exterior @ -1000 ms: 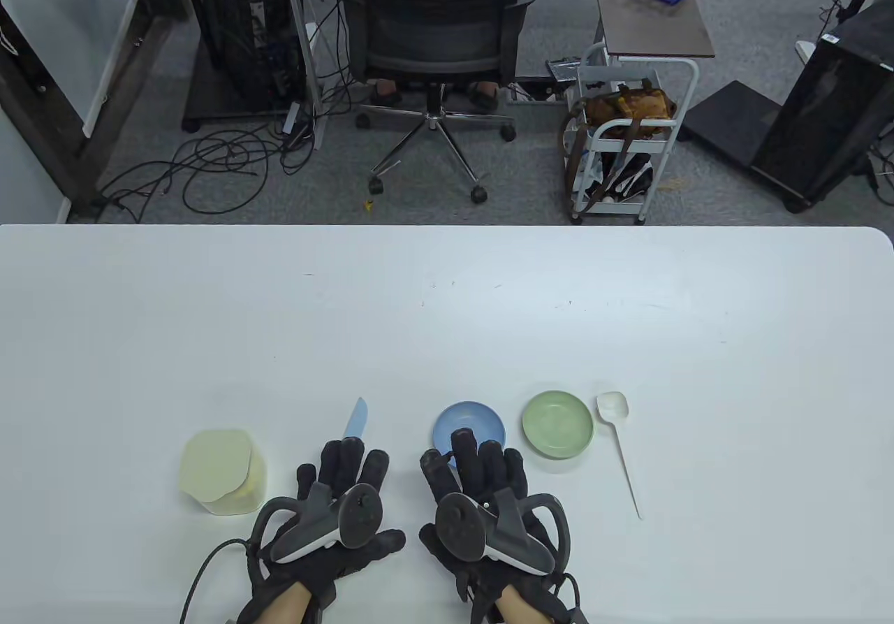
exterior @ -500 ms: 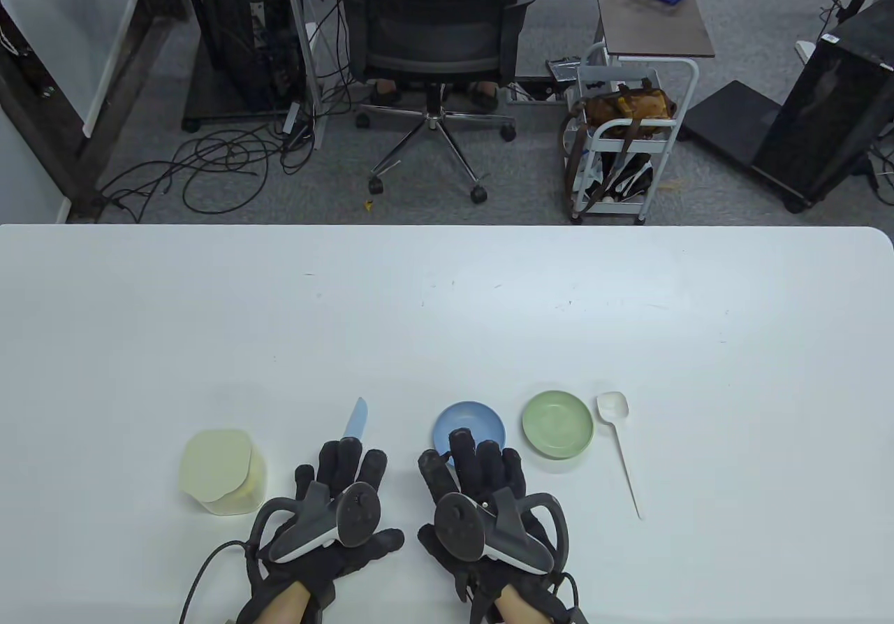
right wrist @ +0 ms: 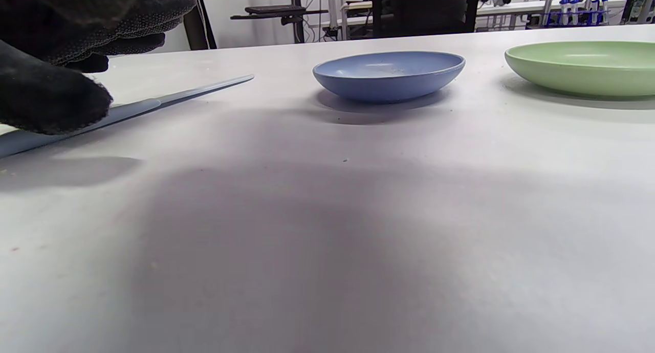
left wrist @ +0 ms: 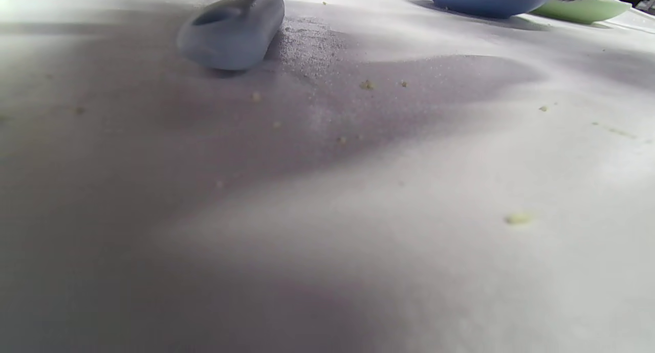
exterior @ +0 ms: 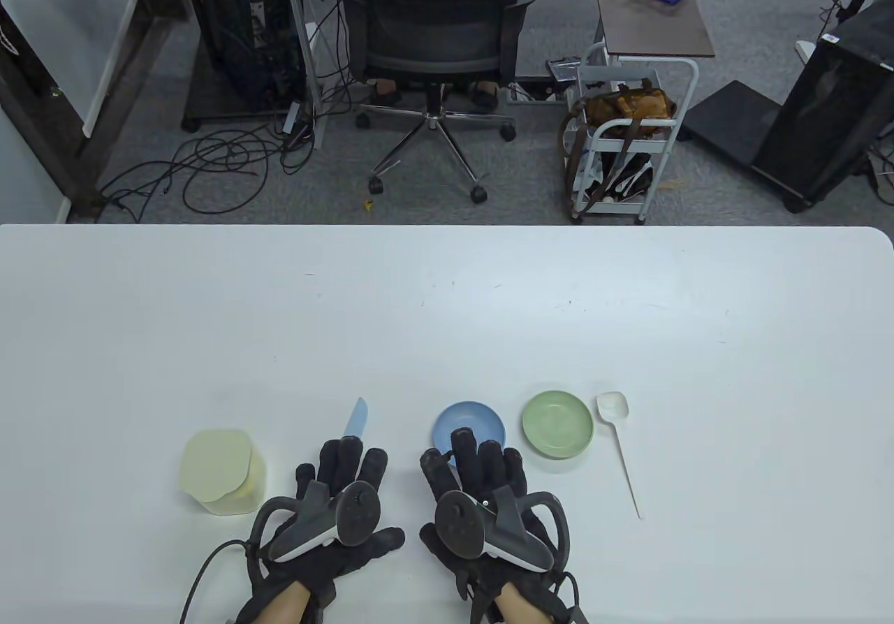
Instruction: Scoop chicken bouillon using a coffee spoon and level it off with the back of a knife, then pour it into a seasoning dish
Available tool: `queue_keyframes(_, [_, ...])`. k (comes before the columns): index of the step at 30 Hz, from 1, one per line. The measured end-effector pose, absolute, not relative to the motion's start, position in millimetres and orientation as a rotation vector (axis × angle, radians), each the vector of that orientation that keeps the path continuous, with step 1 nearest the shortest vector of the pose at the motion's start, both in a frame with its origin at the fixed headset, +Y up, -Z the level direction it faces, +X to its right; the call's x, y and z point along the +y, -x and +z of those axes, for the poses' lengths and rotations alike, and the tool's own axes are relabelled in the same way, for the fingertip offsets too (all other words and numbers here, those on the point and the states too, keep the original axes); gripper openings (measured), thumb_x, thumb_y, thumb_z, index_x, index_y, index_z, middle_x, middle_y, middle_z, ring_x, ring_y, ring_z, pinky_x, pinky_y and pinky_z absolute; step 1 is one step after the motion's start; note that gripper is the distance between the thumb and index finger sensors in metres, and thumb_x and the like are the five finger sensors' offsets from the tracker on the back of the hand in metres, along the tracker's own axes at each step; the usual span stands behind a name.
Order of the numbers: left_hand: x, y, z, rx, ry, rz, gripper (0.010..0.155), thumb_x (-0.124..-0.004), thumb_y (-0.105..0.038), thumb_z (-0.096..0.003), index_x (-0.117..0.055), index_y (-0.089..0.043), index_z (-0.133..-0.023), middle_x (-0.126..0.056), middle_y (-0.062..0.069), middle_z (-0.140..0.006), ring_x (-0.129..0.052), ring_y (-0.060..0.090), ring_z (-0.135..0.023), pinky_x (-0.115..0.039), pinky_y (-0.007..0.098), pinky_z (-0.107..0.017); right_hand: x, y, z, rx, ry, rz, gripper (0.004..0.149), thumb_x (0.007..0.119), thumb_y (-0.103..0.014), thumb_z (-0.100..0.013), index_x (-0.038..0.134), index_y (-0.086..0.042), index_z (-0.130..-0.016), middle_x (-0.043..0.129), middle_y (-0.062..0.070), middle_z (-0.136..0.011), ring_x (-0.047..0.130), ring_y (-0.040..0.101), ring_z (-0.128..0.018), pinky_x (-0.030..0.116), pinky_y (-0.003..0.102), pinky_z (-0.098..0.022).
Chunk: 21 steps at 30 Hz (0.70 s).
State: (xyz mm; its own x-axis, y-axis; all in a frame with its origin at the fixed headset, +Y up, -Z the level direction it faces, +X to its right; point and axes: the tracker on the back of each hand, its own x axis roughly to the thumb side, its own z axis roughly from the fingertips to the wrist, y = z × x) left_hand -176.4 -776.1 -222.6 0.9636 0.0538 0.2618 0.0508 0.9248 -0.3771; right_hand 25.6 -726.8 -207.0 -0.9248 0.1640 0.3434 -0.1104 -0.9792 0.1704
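Both gloved hands lie flat near the table's front edge. My left hand covers the handle of a pale blue knife, whose blade sticks out beyond the fingertips. The handle's end shows in the left wrist view. My right hand rests palm down, its fingertips over the near rim of a blue dish. Beside that sits a green dish. A white long-handled spoon lies right of the green dish. The bouillon tub with its pale yellow lid stands left of my left hand.
Small yellowish crumbs dot the white table. In the right wrist view the knife blade, blue dish and green dish sit in a row. A chair and a cart stand beyond the far edge.
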Motion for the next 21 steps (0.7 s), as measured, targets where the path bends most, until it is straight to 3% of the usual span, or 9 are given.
queue_keyframes(13, [-771,175,-222,-0.28,0.399,0.031,0.106,-0.062,-0.075,-0.0418,0.015,-0.03,-0.099,0.017,0.013,-0.111,0.003,0.042,-0.111,-0.018,0.066,-0.078,-730,-31,-211,0.255,-0.505,2.937,0.088,0.072,-0.055,-0.046,-0.002,-0.038,-0.091,-0.024,0.005,-0.099,0.01,0.048,-0.102,0.002,0.068,-0.072])
queue_keyframes(16, [-753,177,-217,-0.293,0.351,0.059,0.106,-0.065,-0.074,-0.0413,0.011,-0.031,-0.101,0.015,0.011,-0.113,0.003,0.041,-0.112,-0.018,0.066,-0.078,-730,-32,-212,0.25,-0.505,2.927,0.088,0.072,-0.055,-0.046,-0.002,-0.038,-0.091,-0.023,0.005,-0.099,0.011,0.048,-0.102,0.002,0.068,-0.072])
queue_keyframes(21, [-693,209,-218,-0.271,0.29,-0.093,0.108,-0.069,-0.073,-0.0399,0.008,-0.031,-0.103,0.01,0.012,-0.115,0.001,0.042,-0.113,-0.019,0.067,-0.079,-731,-32,-212,0.269,-0.5,2.927,0.088,0.072,-0.055,-0.046,-0.002,-0.038,-0.091,-0.024,0.005,-0.099,0.011,0.048,-0.102,0.002,0.068,-0.072])
